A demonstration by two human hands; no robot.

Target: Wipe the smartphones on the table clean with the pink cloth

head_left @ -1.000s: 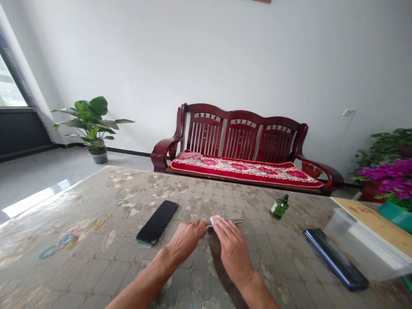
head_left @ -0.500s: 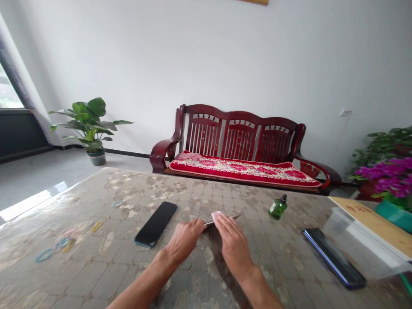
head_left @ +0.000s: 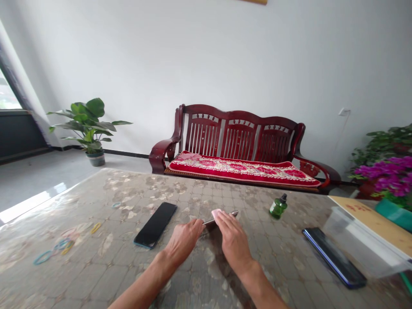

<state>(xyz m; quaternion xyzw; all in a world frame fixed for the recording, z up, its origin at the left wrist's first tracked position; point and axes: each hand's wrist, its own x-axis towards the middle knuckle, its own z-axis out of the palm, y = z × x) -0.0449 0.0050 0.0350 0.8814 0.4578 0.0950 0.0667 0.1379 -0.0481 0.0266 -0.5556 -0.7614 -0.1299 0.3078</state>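
A thin, dark slab like a phone (head_left: 233,213) stands on edge at the middle of the table (head_left: 199,283), tilted up toward the right. My left hand (head_left: 182,242) pinches its near-left end with closed fingers. My right hand (head_left: 233,242) lies over it, fingers pressed on a small pink pad or cloth (head_left: 215,213) against its surface. Left of my hands a black phone (head_left: 156,224) lies flat, screen dark. A small green bottle (head_left: 278,206) with a dark cap stands to the right.
Another dark phone (head_left: 333,262) lies at the right beside a clear plastic box (head_left: 363,251) and a yellowish board (head_left: 373,221). Several coloured rubber bands (head_left: 54,251) are scattered at the left. Beyond the table stand a red wooden bench (head_left: 240,152) and potted plants (head_left: 88,128).
The far end of the slab has tipped up a little, and both hands have shifted slightly toward me. The view has drifted a bit.
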